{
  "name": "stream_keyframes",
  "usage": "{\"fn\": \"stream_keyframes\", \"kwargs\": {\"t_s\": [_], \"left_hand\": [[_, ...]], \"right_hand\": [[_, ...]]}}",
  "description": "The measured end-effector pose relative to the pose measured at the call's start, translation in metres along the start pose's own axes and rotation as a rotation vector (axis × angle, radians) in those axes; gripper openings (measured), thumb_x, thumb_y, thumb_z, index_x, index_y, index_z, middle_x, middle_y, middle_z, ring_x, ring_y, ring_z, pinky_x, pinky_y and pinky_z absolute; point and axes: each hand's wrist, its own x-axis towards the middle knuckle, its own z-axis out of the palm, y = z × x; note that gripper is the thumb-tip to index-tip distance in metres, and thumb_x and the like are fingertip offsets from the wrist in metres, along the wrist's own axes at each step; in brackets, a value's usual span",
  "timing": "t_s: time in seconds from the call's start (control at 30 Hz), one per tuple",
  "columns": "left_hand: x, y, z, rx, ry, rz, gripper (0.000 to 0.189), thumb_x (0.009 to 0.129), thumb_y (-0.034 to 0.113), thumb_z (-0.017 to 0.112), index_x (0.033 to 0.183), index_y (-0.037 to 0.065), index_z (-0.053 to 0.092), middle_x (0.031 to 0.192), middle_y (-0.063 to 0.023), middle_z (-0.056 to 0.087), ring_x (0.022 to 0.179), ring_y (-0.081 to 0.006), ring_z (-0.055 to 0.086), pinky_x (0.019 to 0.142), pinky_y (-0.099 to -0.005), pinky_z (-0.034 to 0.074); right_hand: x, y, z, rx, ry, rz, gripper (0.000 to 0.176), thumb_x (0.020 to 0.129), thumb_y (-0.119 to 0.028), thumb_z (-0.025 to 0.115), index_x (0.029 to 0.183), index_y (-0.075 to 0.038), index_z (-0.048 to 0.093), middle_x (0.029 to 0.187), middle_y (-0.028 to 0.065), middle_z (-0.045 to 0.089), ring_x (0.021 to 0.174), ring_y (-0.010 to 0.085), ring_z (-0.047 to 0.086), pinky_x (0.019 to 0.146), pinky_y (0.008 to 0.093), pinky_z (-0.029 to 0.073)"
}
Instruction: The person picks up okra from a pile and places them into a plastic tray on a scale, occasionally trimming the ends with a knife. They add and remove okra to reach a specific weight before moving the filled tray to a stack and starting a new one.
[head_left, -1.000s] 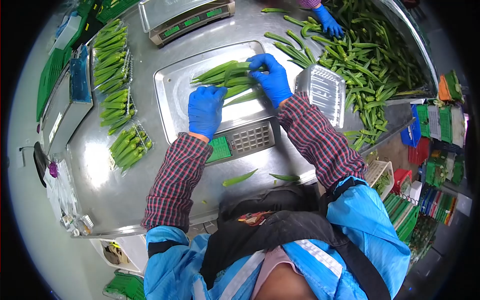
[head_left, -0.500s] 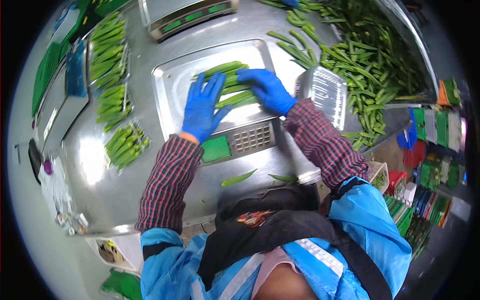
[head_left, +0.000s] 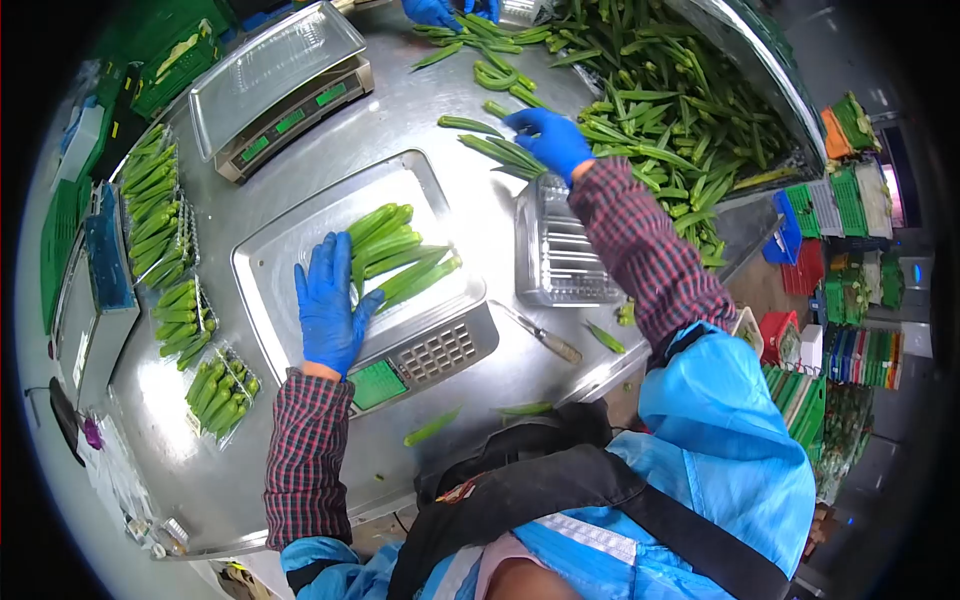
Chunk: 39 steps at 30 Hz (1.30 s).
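Observation:
My left hand (head_left: 329, 303), in a blue glove, rests flat with fingers spread on the steel pan of a scale (head_left: 290, 250), its fingertips against a bunch of green okra pods (head_left: 402, 255) lying on the pan. My right hand (head_left: 550, 138), also gloved in blue, reaches out to loose okra (head_left: 500, 150) on the table at the edge of a large okra heap (head_left: 670, 110), its fingers curled over the pods. A clear plastic tray (head_left: 560, 255) lies beside the scale, under my right forearm.
A second scale (head_left: 275, 90) stands at the back. Filled okra trays (head_left: 165, 250) line the left side. Another person's blue-gloved hands (head_left: 445, 12) work at the far edge. A small knife (head_left: 545, 338) and stray pods (head_left: 432, 427) lie near the table's front edge.
My right hand left the okra on the scale pan and reached out to the loose pods by the heap. My left hand stayed on the pan. My head turned, shifting the view.

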Motion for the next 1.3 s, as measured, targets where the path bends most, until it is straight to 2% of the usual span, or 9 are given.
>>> {"fn": "stream_keyframes", "kwargs": {"t_s": [0.1,0.33,0.43,0.57,0.67,0.73,0.9,1.03,1.3], "left_hand": [[0.003,0.002,-0.003,-0.081,0.055,-0.005,0.079,0.082,0.031,0.065,0.146,0.008,0.028,0.147,-0.0203,0.032,0.136,-0.0386,0.029,0.112,-0.0525,0.017],[-0.015,0.008,-0.01,-0.364,0.298,-0.177,0.059,0.085,0.015,0.061,0.139,0.003,0.041,0.143,-0.0192,0.038,0.134,-0.0341,0.035,0.111,-0.041,0.026],[-0.023,0.014,-0.021,-0.275,0.315,-0.241,0.047,0.087,0.008,0.059,0.132,0.004,0.049,0.14,-0.0173,0.043,0.131,-0.031,0.04,0.109,-0.0391,0.03],[-0.037,-0.003,-0.013,-0.389,0.439,-0.302,0.044,0.085,0.002,0.06,0.129,0.004,0.053,0.133,-0.0149,0.049,0.127,-0.0269,0.044,0.107,-0.0372,0.033],[-0.042,-0.01,-0.012,-0.446,0.478,-0.327,0.043,0.085,0.002,0.06,0.128,0.004,0.054,0.131,-0.0135,0.052,0.126,-0.0258,0.046,0.107,-0.0371,0.033],[-0.044,-0.007,-0.014,-0.509,0.487,-0.367,0.041,0.087,0.006,0.059,0.127,0.004,0.054,0.13,-0.0115,0.053,0.125,-0.0242,0.047,0.106,-0.0361,0.034],[-0.044,-0.013,-0.004,-0.753,0.528,-0.344,0.039,0.094,0.018,0.056,0.131,0.007,0.051,0.132,-0.0098,0.052,0.122,-0.0205,0.047,0.104,-0.0342,0.035],[-0.038,-0.007,0.005,-0.919,0.59,-0.301,0.047,0.097,0.025,0.053,0.139,0.008,0.042,0.136,-0.0123,0.048,0.121,-0.0204,0.047,0.104,-0.0363,0.035],[-0.053,0.001,0.017,-0.748,0.431,-0.225,0.053,0.094,0.02,0.056,0.142,0.009,0.038,0.141,-0.0164,0.041,0.131,-0.0276,0.04,0.108,-0.0358,0.033]], "right_hand": [[0.059,0.056,-0.01,-0.27,-0.089,0.134,0.045,0.079,-0.02,0.068,0.123,-0.012,0.06,0.113,0.0132,0.063,0.103,0.0243,0.062,0.09,0.033,0.048],[0.102,0.047,0.064,-0.363,-0.078,-0.408,0.056,0.075,-0.028,0.072,0.125,-0.01,0.053,0.123,0.0167,0.055,0.109,0.0357,0.055,0.09,0.0426,0.047],[0.103,0.047,0.084,-0.505,-0.217,-0.237,0.045,0.075,-0.031,0.071,0.109,-0.009,0.053,0.105,0.0204,0.06,0.1,0.0377,0.058,0.084,0.0468,0.046],[0.107,0.06,0.07,-0.643,-0.337,-0.149,0.062,0.076,-0.033,0.068,0.13,-0.012,0.048,0.119,0.0223,0.058,0.108,0.0372,0.058,0.091,0.0436,0.046],[0.121,0.081,0.053,-0.315,-0.04,-0.259,0.052,0.081,-0.026,0.062,0.127,-0.006,0.048,0.112,0.0239,0.06,0.102,0.039,0.06,0.087,0.044,0.048],[0.102,0.039,0.031,-0.227,0.111,-0.34,0.056,0.082,-0.027,0.064,0.132,-0.008,0.045,0.11,0.0254,0.061,0.1,0.0396,0.06,0.083,0.0441,0.048],[0.017,-0.108,0.02,0.074,-0.225,-0.492,0.054,0.085,-0.006,0.062,0.135,-0.002,0.042,0.115,0.0139,0.058,0.098,0.0158,0.057,0.084,0.0309,0.048],[-0.053,-0.179,0.072,-0.317,-0.261,-0.795,0.049,0.081,-0.017,0.063,0.129,-0.014,0.049,0.102,0.0172,0.065,0.087,0.035,0.065,0.077,0.0419,0.052],[-0.076,-0.161,0.149,-0.189,-0.193,-0.966,0.056,0.076,-0.04,0.071,0.122,-0.011,0.058,0.101,0.0105,0.063,0.097,0.0335,0.058,0.087,0.0411,0.047]]}}
